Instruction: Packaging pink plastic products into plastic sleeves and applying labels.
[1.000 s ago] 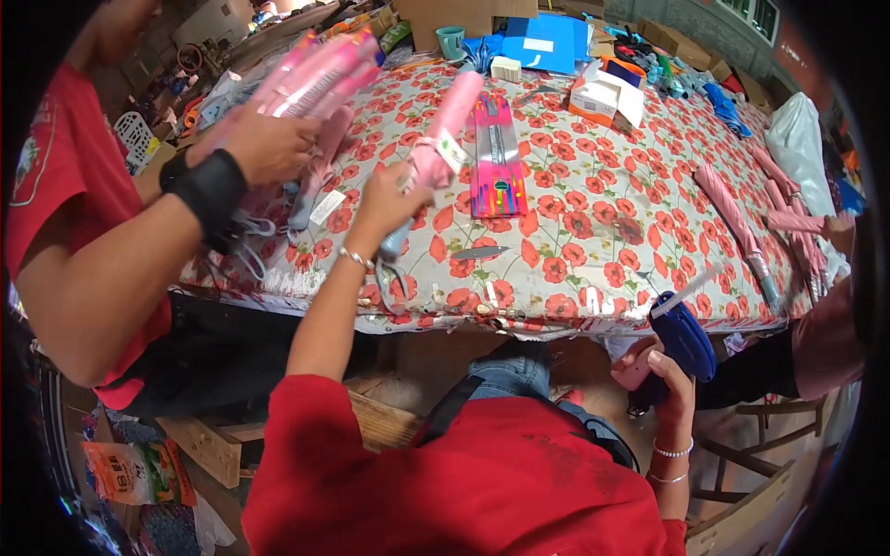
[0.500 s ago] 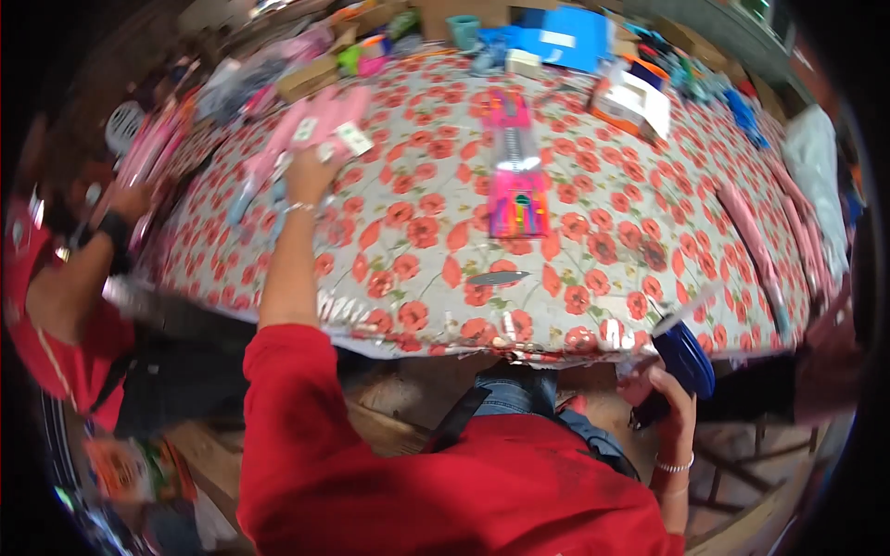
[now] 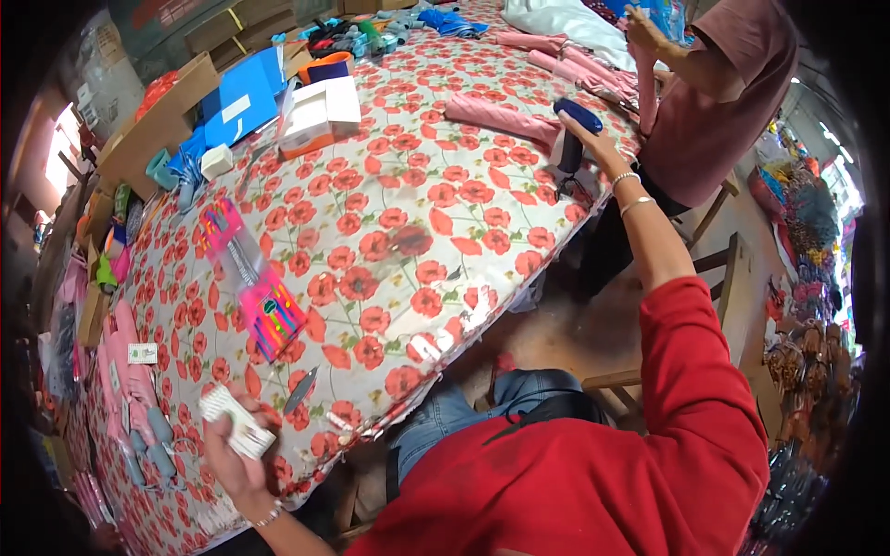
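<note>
My left hand (image 3: pixel 236 463) is closed around a small stack of white printed card tags (image 3: pixel 237 422), held above the near left of the table. Beside it on the left lie pink folded umbrellas (image 3: pixel 119 371) with grey handles, a white tag on top. My right hand (image 3: pixel 604 153) is stretched out to the far right, gripping a blue and black tagging gun (image 3: pixel 580 117). The gun is right by the end of a pink rolled umbrella (image 3: pixel 501 117); I cannot tell whether they touch. Fingers partly hide its handle.
A flowered tablecloth (image 3: pixel 399 306) covers the table. On it are a pink packet of coloured sticks (image 3: pixel 269 310), grey thread snips (image 3: pixel 300 390), an open white-and-orange box (image 3: pixel 320 116) and a blue folder (image 3: pixel 243 100). At right, a co-worker (image 3: pixel 732 120) holds a pink umbrella.
The view has swung to the right. My left hand has come back from the pink umbrellas with the tags. My right hand has moved from the table's edge out over the right side with the gun.
</note>
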`<act>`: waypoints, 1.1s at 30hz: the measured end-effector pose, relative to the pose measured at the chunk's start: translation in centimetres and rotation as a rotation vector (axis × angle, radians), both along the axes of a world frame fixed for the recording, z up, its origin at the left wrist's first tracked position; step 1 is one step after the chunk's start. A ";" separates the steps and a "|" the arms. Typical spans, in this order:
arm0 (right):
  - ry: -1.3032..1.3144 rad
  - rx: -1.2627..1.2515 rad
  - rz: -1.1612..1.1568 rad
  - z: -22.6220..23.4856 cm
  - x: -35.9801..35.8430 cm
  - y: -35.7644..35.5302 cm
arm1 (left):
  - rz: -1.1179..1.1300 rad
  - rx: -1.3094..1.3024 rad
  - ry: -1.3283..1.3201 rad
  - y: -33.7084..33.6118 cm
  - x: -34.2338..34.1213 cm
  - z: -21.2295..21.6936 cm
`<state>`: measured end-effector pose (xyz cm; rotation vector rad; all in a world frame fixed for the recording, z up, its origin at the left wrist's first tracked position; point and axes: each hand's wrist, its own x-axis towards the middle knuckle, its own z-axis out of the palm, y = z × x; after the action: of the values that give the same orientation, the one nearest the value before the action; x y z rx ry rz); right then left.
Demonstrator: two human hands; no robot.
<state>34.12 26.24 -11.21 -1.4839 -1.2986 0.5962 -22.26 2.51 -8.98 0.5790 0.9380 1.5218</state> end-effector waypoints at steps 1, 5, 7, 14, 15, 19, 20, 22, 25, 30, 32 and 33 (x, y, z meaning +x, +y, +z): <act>0.014 -0.009 0.041 -0.3 0.0 -0.5 | -0.007 0.006 -0.004 -0.4 1.6 -0.2; 0.084 -0.058 0.220 -1.4 -1.0 -2.6 | 0.064 -0.057 0.249 -1.3 5.7 -0.2; 0.125 -0.095 0.305 -1.6 -1.7 -4.2 | 0.045 -0.061 0.330 -1.2 8.1 0.3; 0.347 -0.216 0.453 -2.8 -9.3 -12.0 | 0.012 0.085 0.504 1.6 15.6 -0.7; 0.414 -0.232 0.456 -2.4 -10.6 -13.1 | -0.008 0.133 0.440 2.2 16.2 -1.1; 0.638 -0.196 0.475 -0.9 -16.0 -16.5 | 0.191 0.178 0.670 4.3 17.9 -2.4; 0.650 -0.098 0.451 -0.5 -16.7 -17.3 | 0.236 0.175 0.732 4.4 17.1 -3.6; 0.655 0.083 0.468 -0.2 -17.3 -19.3 | 0.276 0.195 0.742 3.2 18.7 -2.5; 1.004 -0.240 0.710 2.6 -18.4 -24.4 | 0.348 0.243 0.731 0.9 19.4 -0.7; 0.990 -0.386 0.875 3.3 -20.2 -27.8 | 0.392 0.354 0.661 -2.1 20.2 1.3; 1.031 -0.427 0.856 3.5 -20.3 -28.1 | 0.413 0.364 0.653 -2.6 20.6 1.9; 1.050 -0.448 0.845 3.5 -20.4 -28.1 | 0.422 0.369 0.648 -2.8 20.6 2.1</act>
<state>13.76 -1.83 -7.67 -0.6120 -0.8746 1.9899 -1.64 -0.28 -6.91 1.2499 1.3350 1.9504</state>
